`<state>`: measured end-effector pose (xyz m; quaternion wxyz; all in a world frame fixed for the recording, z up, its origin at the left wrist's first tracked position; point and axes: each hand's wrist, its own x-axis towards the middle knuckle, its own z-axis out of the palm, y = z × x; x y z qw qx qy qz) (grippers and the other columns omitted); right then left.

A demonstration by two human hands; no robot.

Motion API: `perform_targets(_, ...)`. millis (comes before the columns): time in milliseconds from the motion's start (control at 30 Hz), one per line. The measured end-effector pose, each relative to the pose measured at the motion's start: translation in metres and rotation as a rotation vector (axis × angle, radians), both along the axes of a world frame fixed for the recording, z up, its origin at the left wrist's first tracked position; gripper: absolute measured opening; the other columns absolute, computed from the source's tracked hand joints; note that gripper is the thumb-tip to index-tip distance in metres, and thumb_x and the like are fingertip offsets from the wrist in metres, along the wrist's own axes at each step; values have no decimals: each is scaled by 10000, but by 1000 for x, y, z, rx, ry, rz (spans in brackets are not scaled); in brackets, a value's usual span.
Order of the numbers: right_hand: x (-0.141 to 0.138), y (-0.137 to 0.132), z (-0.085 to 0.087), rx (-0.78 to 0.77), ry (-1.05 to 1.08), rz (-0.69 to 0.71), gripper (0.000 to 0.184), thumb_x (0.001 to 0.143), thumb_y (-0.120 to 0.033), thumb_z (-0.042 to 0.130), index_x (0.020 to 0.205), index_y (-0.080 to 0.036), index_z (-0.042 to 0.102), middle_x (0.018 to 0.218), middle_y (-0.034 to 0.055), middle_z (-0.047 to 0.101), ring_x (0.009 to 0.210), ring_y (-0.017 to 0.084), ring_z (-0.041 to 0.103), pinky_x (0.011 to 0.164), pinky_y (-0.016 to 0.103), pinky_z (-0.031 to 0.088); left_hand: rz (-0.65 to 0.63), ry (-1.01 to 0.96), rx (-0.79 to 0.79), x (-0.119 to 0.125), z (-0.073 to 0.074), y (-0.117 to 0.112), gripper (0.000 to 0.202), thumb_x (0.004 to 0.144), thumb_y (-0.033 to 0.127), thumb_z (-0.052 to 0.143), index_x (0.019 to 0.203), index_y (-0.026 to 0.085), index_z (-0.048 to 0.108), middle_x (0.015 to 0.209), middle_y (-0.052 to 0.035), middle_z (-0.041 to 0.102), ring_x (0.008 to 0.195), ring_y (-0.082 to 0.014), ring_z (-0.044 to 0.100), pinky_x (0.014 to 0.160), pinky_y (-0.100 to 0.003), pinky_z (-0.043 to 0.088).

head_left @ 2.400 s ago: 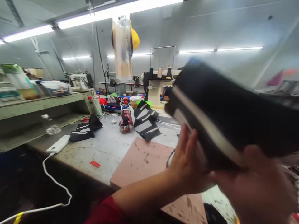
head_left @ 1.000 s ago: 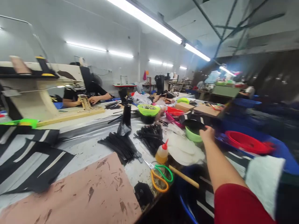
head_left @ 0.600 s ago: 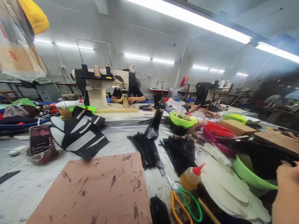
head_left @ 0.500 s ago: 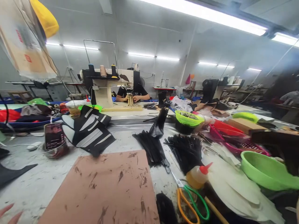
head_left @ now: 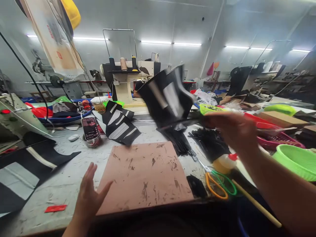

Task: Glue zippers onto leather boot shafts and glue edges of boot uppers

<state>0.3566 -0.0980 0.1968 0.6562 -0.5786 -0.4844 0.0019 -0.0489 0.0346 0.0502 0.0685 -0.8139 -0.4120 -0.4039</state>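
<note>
A black material piece [head_left: 158,98] with white strips on it is raised over the table, blurred by motion. My right hand [head_left: 237,130] is closed on its lower right edge, with the arm reaching in from the right. Fingers spread, my left hand [head_left: 89,194] holds nothing beside the left edge of the pink board [head_left: 145,181], which has dark smears. Past the board lies a similar black piece [head_left: 120,123] with white strips. Another one [head_left: 19,177] lies at the far left, and a small red object [head_left: 55,208] is near it.
Orange-and-green scissors [head_left: 217,186], a glue bottle [head_left: 224,163] and a wooden stick [head_left: 256,204] lie right of the board. Black strips [head_left: 176,141] are bundled behind. A phone [head_left: 90,128] leans in a jar. A green basin [head_left: 296,161] stands right; a sewing machine [head_left: 123,85] is opposite.
My right hand has come into view from the right, holding up a black piece with white strips. My left hand shows fully now, where only fingertips showed. The view has turned left.
</note>
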Motion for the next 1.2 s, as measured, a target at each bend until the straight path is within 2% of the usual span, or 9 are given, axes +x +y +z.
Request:
perform_targets(100,-70,-1,-48,-354,1,456,139,697,-281,631,789,-207,705,643,-1,679,525,120,615,532,243,522,-109,123,154,-4,-1,-16,885,760,237,603,1389,319,-14,1491,-97,24,1328,-334,183,984,-530,371)
perform_targets(200,-111,-19,-88,-637,-64,672,178,713,-201,550,791,-218,709,635,1,689,561,145,645,564,250,533,-223,281,152,-14,-9,-27,766,759,108,506,1378,322,110,1494,-55,-57,1344,-327,101,1015,-535,326)
perform_targets(333,-132,-54,-103,-694,-182,566,317,667,-104,484,871,-222,695,909,42,706,873,201,655,813,324,513,-234,236,136,-28,-16,-36,559,738,104,508,1247,286,368,1495,-57,-18,1349,-325,72,1064,-548,218)
perform_targets(433,-142,-75,-103,-716,-289,454,424,614,-69,467,960,-204,670,1045,67,667,992,219,613,895,360,477,-268,174,157,-34,-17,-42,336,736,173,560,1056,258,505,1445,-61,256,1359,-271,81,1100,-520,112)
perform_targets(533,-153,-88,-103,-702,-415,346,437,624,-72,466,1003,-187,651,1080,78,651,1003,217,608,897,357,482,-412,219,113,-35,-19,-48,92,735,275,577,791,221,527,1260,-67,526,1322,-238,251,1118,-441,83)
perform_targets(600,-158,-94,-104,-651,-477,283,379,670,-89,463,986,-182,650,1026,73,674,945,200,635,848,320,514,-518,288,80,-33,-21,-52,186,713,371,590,712,208,500,1195,-73,581,1243,-245,395,1112,-394,134)
perform_targets(833,-150,-103,-112,-503,-629,174,315,753,-104,422,964,-209,631,1018,52,674,904,164,651,782,255,539,-551,438,145,-21,-31,-63,414,689,459,596,965,155,542,1125,-117,617,1100,-262,535,941,-363,399)
perform_targets(933,-139,-102,-118,-470,-657,138,335,745,-91,414,979,-209,624,1049,61,659,908,165,648,767,257,545,-512,513,134,-18,-31,-66,547,687,444,609,1140,157,499,1169,-122,590,1102,-269,533,916,-377,428)
perform_targets(1200,-126,-94,-134,-351,-494,138,279,758,-87,424,932,-199,613,894,56,679,817,156,658,719,241,549,-415,554,61,-14,-14,-52,614,639,408,683,1189,219,488,1339,-180,413,1179,-336,453,862,-432,471)
